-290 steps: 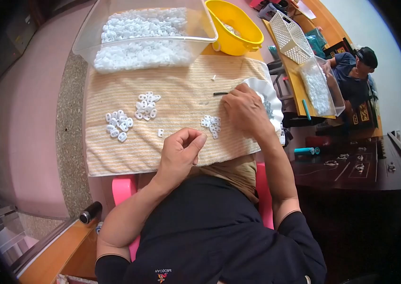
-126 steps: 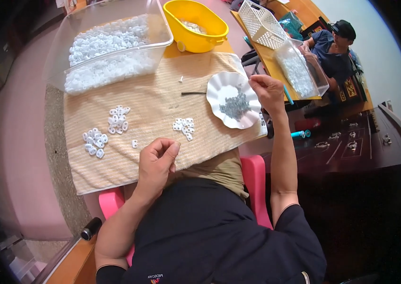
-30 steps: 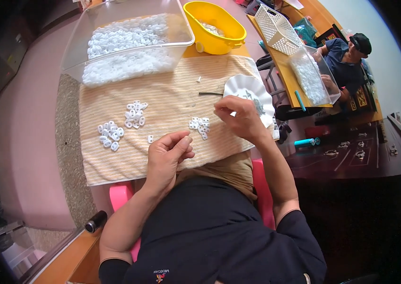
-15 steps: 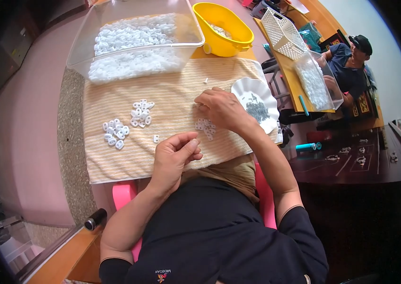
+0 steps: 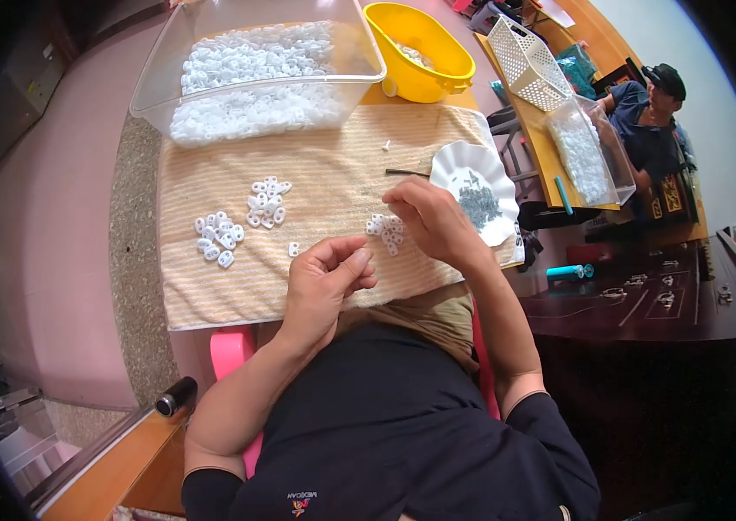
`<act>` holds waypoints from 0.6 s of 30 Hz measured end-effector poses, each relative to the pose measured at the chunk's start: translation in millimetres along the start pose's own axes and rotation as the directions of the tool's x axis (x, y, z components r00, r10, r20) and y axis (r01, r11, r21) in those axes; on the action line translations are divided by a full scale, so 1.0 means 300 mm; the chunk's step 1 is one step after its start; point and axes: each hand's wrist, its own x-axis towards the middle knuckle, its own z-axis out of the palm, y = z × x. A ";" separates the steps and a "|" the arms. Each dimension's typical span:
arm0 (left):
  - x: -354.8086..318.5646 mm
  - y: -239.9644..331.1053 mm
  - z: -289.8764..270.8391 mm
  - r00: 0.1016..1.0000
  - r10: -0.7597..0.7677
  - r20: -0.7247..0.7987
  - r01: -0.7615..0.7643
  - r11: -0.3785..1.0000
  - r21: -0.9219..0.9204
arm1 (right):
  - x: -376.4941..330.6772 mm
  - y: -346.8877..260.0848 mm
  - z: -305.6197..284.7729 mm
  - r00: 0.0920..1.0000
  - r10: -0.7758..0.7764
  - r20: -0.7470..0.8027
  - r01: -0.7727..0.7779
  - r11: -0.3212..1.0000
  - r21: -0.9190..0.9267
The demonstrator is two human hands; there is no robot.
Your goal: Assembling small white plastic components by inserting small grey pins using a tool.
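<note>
My left hand (image 5: 326, 285) is closed in a pinch above the near edge of the striped towel (image 5: 316, 195); whatever its fingertips hold is hidden. To its right, my right hand (image 5: 437, 224) curls its fingers downward beside a small pile of white plastic pieces (image 5: 388, 232). What lies between those fingers cannot be seen. One lone white piece with two holes (image 5: 294, 249) rests left of my left hand. Two more piles of white oval pieces (image 5: 220, 236) (image 5: 269, 201) lie farther left. A thin dark stick-like tool (image 5: 407, 172) lies beyond my right hand, reaching the white fluted plate (image 5: 446, 165).
Small grey parts (image 5: 479, 204) are heaped on the plate. At the back stand a clear bin (image 5: 146, 100) of white pieces and a yellow tub (image 5: 385, 52). A tiny white part (image 5: 387, 146) lies near the tub. Another person (image 5: 646, 122) sits at a table on the right.
My right hand has drawn back toward me and right, uncovering the dark tool on the towel. My left hand keeps its pinch in nearly the same place. The whole view has shifted slightly.
</note>
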 end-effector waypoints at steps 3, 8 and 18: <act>0.002 -0.001 0.003 1.000 -0.010 -0.002 0.010 1.000 0.002 | -0.050 -0.009 0.010 0.990 0.136 0.025 -0.138 0.965 0.222; 0.005 -0.005 0.002 0.999 -0.036 -0.007 0.036 0.999 -0.031 | -0.101 -0.024 0.039 0.910 0.361 0.206 -0.404 0.656 0.637; 0.007 -0.004 0.006 0.998 -0.057 0.039 0.060 0.995 -0.077 | -0.137 -0.047 0.090 0.926 0.322 0.198 -0.344 0.500 0.795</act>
